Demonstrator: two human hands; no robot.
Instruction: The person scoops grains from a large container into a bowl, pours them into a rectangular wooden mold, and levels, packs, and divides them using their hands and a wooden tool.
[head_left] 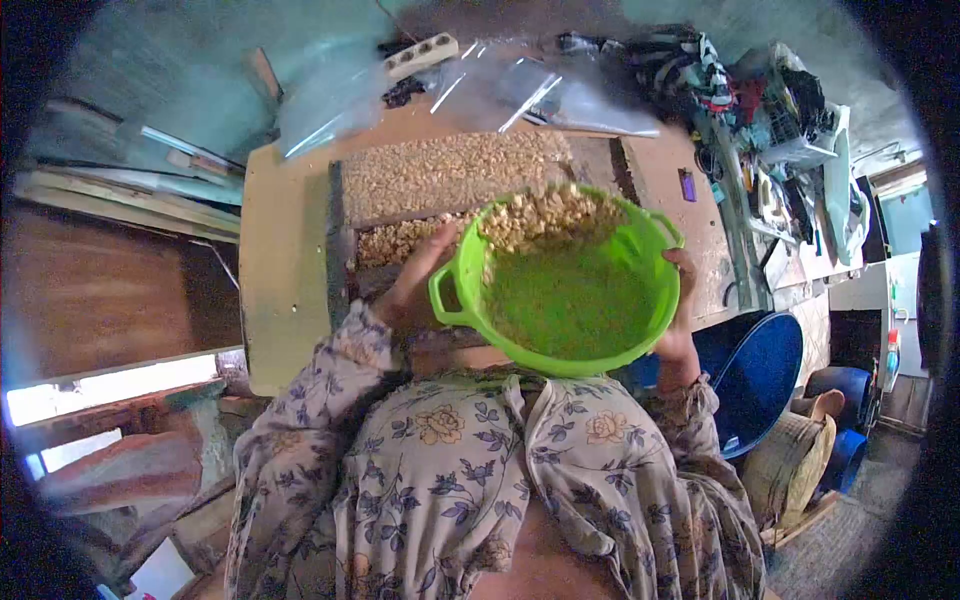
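Both my hands hold a green plastic basin (580, 310) with two loop handles. It is tilted away from me, and small tan lumpy pieces (550, 218) are heaped against its far rim. My left hand (425, 275) is on the basin's left side by the handle, fingers partly hidden behind it. My right hand (681, 300) grips the right side below the other handle. Under the basin, a rectangular frame (338, 220) lies on the table. A layer of similar tan pieces (440, 175) fills its far part, with a looser strip of them nearer me.
The pale wooden table (285, 280) carries clear plastic sheets (500, 95), a power strip (422, 57) and a small purple packet (687, 184). Clutter and a white basket (800, 150) stand at the right. A blue barrel (755, 375) and a woven basket (800, 465) are lower right.
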